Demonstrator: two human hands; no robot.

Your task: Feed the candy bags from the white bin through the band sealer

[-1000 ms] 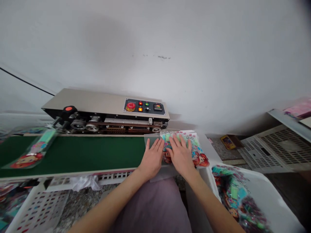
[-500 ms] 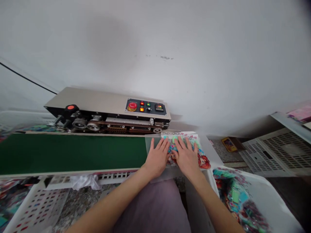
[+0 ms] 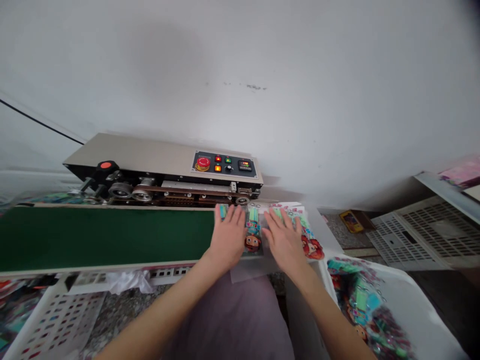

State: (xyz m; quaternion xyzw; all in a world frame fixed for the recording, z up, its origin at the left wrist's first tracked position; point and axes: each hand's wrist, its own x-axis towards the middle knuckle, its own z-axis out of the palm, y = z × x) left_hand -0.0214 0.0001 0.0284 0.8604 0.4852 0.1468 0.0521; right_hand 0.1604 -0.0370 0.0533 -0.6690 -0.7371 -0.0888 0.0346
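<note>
In the head view, the machine [image 3: 150, 155] stands at the far side, and on its control panel [image 3: 225, 165] the display [image 3: 244, 164] shows red figures above green ones, too small for you to read surely; the small print by the stop button [image 3: 203, 162] is unreadable too. The packet [image 3: 253, 237] between your hands carries coloured lettering, also too blurred to make out.

You can count one red stop button, three lit square buttons [image 3: 228, 160] (red, green, amber) and one black knob [image 3: 229, 168]. That one packet shows between your hands, at the right end of the green belt [image 3: 112, 240]; a second, the teal-topped packet [image 3: 223, 212], peeks out under your left fingers. The pile [image 3: 312, 246] farther right overlaps too much to count, as do the packets in the one white tub [image 3: 420, 305] at the near right.

Your left hand [image 3: 228, 237] lies palm down, fingers extended, pressing rather than gripping. Your right hand [image 3: 284, 237] is likewise spread flat over the pile, closed on nothing.
</note>
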